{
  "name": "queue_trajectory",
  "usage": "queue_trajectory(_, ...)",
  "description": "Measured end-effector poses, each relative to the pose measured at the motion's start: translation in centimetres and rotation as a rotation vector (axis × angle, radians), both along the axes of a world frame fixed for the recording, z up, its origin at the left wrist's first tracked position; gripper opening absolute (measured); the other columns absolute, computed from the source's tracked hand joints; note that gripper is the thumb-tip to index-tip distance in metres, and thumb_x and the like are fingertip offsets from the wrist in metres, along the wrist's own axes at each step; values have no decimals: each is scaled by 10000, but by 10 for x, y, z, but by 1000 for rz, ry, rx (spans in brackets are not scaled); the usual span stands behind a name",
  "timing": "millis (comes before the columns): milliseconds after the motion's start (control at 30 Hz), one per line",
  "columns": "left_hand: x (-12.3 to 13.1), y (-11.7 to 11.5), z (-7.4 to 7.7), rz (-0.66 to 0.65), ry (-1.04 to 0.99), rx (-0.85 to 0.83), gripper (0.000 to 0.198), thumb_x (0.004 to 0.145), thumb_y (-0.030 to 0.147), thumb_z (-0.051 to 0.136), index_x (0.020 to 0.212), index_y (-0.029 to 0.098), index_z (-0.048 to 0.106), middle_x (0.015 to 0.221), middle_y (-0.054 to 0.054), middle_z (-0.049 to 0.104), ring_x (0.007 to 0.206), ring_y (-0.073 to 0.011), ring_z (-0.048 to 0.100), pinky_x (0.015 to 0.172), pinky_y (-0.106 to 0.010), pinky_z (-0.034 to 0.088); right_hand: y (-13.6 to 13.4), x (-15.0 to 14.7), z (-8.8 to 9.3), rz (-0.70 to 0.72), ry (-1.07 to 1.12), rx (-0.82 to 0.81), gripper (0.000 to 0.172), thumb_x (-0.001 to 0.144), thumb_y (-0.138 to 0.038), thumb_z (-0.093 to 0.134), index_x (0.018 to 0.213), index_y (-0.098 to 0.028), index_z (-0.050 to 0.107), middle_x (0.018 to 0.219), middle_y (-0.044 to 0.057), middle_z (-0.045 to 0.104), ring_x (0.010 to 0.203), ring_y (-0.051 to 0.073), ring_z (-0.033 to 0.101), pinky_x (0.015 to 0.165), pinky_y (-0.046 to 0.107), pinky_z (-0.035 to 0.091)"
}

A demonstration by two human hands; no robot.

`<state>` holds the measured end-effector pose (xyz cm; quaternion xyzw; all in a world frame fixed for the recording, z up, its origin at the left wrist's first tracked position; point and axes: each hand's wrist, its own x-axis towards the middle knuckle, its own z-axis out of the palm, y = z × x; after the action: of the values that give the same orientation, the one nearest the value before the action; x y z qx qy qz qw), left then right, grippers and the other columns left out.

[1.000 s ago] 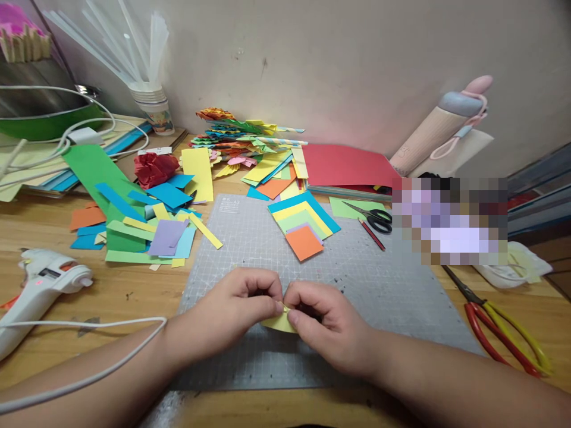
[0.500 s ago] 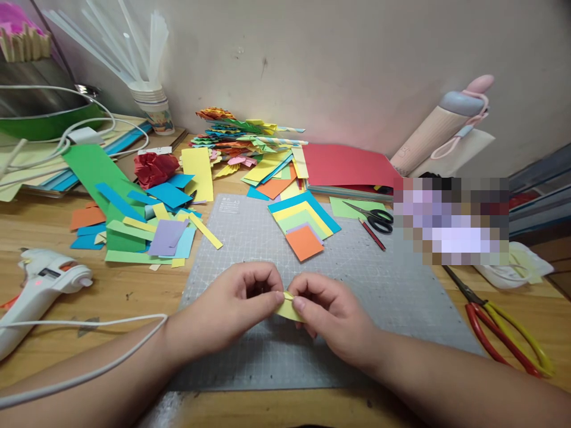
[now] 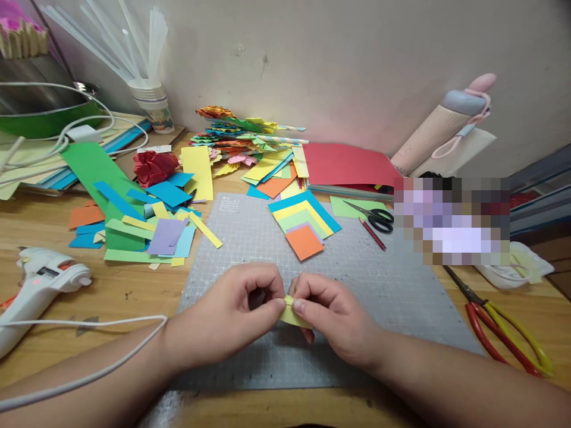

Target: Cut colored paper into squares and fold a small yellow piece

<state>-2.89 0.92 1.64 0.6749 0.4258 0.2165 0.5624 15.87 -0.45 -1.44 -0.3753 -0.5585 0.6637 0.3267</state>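
Observation:
Between my two hands, low over the grey cutting mat (image 3: 250, 362), is a small piece of yellow paper (image 3: 295, 318) with a fold along its upper edge. My left hand (image 3: 250, 303) is closed, its thumb and fingertips pinching the paper's left end. Closed as well, my right hand (image 3: 332, 312) pinches the same paper from the right, thumb on top. The fingers hide much of the paper. Just beyond them on the mat lies a fanned stack of coloured paper squares (image 3: 304, 242), with an orange one uppermost.
Black-handled scissors (image 3: 379, 220) and a red pencil (image 3: 373, 233) lie right of the squares. Larger red-and-yellow-handled scissors (image 3: 504, 333) rest at the right. Paper scraps (image 3: 167, 238) and a white glue gun (image 3: 49, 276) are on the left; a white cable (image 3: 111, 359) crosses my left forearm.
The yellow paper has tilted and shifted slightly to the right, and more of its lower part shows. Both hands keep their pinch on it, with small finger movements.

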Motion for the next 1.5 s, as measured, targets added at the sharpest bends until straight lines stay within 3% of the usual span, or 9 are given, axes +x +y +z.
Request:
queue_trajectory(300, -1, 1, -1, 45, -68, -80, 179, 827, 300, 513, 698, 181, 475, 630, 51, 410, 615, -115, 369, 564, -251, 301, 3, 0, -5, -15, 193, -99, 185, 867, -328, 579, 768, -171, 567, 661, -24, 503, 548, 90, 485, 459, 199, 418)
queue_trajectory(633, -3, 1, 1, -28, -97, -88, 194, 836, 294, 509, 684, 182, 464, 658, 34, 436, 632, -123, 374, 579, -269, 300, 4, -1, -5, 46, 289, -190, 175, 829, -305, 657, 749, -179, 567, 643, -29, 519, 536, 82, 474, 449, 182, 416)
queue_trajectory(1167, 1, -4, 3, 15, -53, 6, 209, 837, 276, 509, 657, 181, 457, 617, 48, 401, 593, -108, 354, 542, -244, 300, 1, -3, -1, -11, 86, -77, 212, 839, -349, 577, 721, -183, 516, 613, -40, 480, 504, 91, 449, 482, 230, 377)
queue_trajectory(1367, 6, -6, -1, 14, -45, -30, 168, 795, 235, 515, 649, 184, 450, 612, 52, 393, 588, -106, 355, 539, -241, 299, -3, -7, 1, -146, -23, 79, 210, 776, -260, 602, 626, -186, 476, 621, -37, 455, 564, 93, 408, 531, 236, 348)
queue_trajectory(1500, 4, -2, -3, 95, -114, -69, 157, 803, 256, 509, 672, 184, 461, 631, 42, 458, 623, -115, 421, 580, -243, 336, 0, -6, -2, -93, 48, -56, 172, 844, -336, 563, 771, -182, 543, 625, -33, 497, 531, 97, 454, 482, 226, 387)
